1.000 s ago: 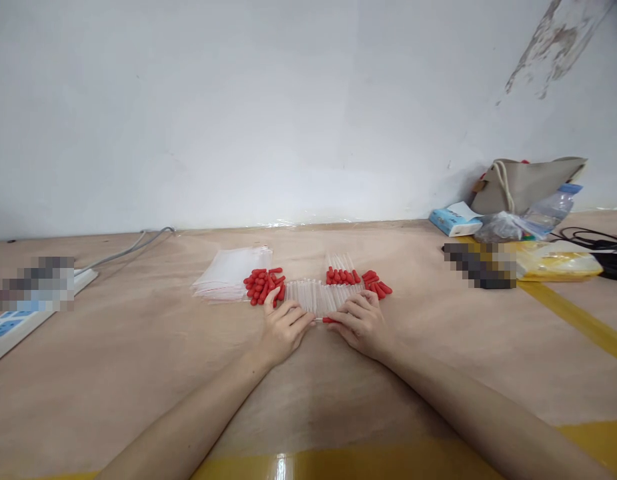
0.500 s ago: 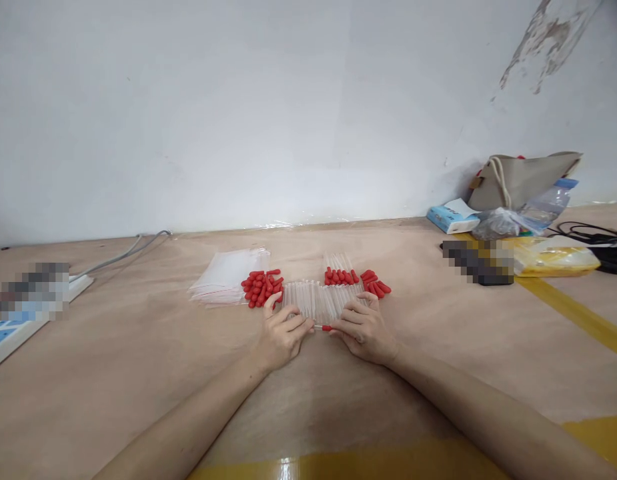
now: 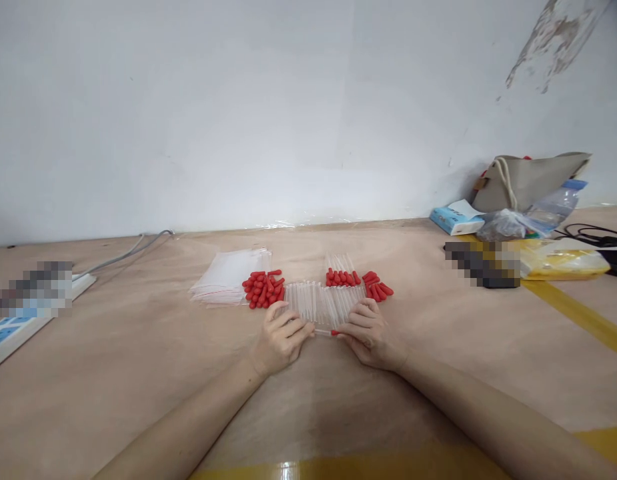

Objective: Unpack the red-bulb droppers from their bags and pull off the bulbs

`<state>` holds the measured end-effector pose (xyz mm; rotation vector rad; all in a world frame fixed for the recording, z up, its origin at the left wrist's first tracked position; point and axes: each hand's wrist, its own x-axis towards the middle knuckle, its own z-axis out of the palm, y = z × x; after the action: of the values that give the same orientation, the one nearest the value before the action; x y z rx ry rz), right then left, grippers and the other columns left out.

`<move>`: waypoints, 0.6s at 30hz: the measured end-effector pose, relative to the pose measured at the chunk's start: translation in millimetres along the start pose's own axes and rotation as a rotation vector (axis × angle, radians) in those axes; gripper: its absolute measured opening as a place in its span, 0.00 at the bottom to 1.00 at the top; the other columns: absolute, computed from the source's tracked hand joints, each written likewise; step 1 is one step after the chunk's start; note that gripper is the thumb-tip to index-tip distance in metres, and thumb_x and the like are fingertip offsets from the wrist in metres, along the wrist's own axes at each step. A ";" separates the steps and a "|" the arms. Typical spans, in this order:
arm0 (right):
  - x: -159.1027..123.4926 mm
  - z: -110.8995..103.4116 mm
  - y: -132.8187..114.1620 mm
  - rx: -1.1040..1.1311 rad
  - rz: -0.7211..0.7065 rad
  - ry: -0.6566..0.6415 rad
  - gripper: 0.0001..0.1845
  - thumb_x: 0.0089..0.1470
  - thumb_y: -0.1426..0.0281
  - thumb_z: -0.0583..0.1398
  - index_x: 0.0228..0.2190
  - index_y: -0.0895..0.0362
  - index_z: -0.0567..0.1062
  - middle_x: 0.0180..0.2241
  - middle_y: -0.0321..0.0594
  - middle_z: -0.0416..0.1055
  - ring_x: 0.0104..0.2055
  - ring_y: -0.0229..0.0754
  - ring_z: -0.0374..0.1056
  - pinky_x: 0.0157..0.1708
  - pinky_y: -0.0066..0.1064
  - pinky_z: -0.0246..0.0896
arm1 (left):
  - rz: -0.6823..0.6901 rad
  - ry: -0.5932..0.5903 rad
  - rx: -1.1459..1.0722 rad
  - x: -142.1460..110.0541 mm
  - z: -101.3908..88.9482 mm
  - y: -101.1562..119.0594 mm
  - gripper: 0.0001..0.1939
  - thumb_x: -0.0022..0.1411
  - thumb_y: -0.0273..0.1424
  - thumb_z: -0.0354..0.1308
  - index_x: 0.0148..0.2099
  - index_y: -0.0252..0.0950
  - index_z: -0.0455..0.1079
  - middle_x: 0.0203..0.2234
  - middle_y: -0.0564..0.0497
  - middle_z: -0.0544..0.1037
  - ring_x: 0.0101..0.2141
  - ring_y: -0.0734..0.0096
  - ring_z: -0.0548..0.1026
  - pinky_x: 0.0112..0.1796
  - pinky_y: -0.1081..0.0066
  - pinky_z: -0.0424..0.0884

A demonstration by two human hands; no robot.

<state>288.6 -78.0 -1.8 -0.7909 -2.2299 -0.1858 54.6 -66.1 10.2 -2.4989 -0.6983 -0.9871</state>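
Between my hands lies a clear dropper tube (image 3: 323,332), level, with a red rubber bulb (image 3: 335,333) at its right end. My left hand (image 3: 284,339) is closed, pinching the tube's left end. My right hand (image 3: 371,339) is closed too, its thumb and forefinger on the bulb. Just beyond the fingers, a row of clear tubes (image 3: 304,301) lies side by side. Behind its right part rest several droppers fitted with red bulbs (image 3: 342,277). Loose red bulbs (image 3: 261,291) are heaped to the left, and a smaller heap of bulbs (image 3: 378,287) is at the right.
A stack of clear plastic bags (image 3: 228,275) lies left of the bulbs. Farther left is a power strip (image 3: 81,288) with a grey cable (image 3: 133,252). At the right stand a tissue pack (image 3: 455,219), a beige bag (image 3: 533,183) and a yellow package (image 3: 563,260). A wall (image 3: 288,120) closes the back.
My hands have moved slightly apart, the right one shifting right. More of the clear tube shows between them, and less of the red bulb. The view has shifted a little.
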 end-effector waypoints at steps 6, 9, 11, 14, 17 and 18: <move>-6.3 -7.6 19.4 0.195 0.149 0.139 0.07 0.51 0.72 0.57 0.35 0.54 0.73 0.27 0.39 0.67 0.30 0.38 0.61 0.31 0.32 0.58 | -0.139 0.015 -0.073 -5.7 2.7 -4.5 0.14 0.58 0.21 0.47 0.46 0.35 0.65 0.30 0.48 0.72 0.29 0.73 0.68 0.32 0.72 0.66; 1.7 -10.7 31.7 0.261 0.282 0.252 0.12 0.52 0.72 0.55 0.39 0.54 0.71 0.33 0.41 0.67 0.34 0.39 0.64 0.33 0.31 0.62 | -0.242 0.012 -0.054 2.3 9.7 -3.9 0.21 0.58 0.18 0.42 0.52 0.33 0.61 0.34 0.45 0.67 0.30 0.74 0.67 0.30 0.73 0.67; 10.9 -13.4 47.6 0.230 0.428 0.310 0.13 0.52 0.70 0.54 0.40 0.54 0.72 0.34 0.43 0.67 0.36 0.40 0.65 0.36 0.32 0.62 | -0.283 0.008 -0.036 10.1 16.4 -5.2 0.23 0.57 0.18 0.40 0.54 0.33 0.58 0.33 0.46 0.65 0.30 0.74 0.65 0.29 0.74 0.68; 24.1 -18.0 81.0 0.182 0.692 0.338 0.14 0.49 0.66 0.55 0.37 0.58 0.73 0.32 0.43 0.68 0.32 0.39 0.65 0.33 0.33 0.63 | -0.286 0.006 -0.046 20.3 28.0 -8.7 0.20 0.58 0.19 0.41 0.52 0.34 0.60 0.30 0.49 0.65 0.30 0.73 0.65 0.30 0.73 0.68; 29.1 -21.8 110.5 0.238 0.826 0.272 0.17 0.44 0.63 0.59 0.35 0.61 0.72 0.29 0.42 0.70 0.27 0.37 0.64 0.28 0.31 0.62 | -0.300 -0.013 -0.057 26.0 37.1 -10.4 0.14 0.59 0.21 0.43 0.44 0.34 0.65 0.29 0.49 0.67 0.29 0.73 0.66 0.31 0.73 0.67; 28.4 -22.9 116.9 0.258 0.830 0.232 0.16 0.42 0.62 0.60 0.33 0.60 0.73 0.27 0.41 0.70 0.25 0.37 0.64 0.27 0.30 0.62 | -0.303 -0.020 -0.059 26.9 38.9 -10.0 0.11 0.59 0.21 0.44 0.41 0.34 0.66 0.28 0.50 0.68 0.28 0.73 0.67 0.31 0.73 0.68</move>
<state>356.8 20.9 22.0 -1.3834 -1.5154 0.3842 86.5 -30.4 3.9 -2.5043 -1.0930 -1.0985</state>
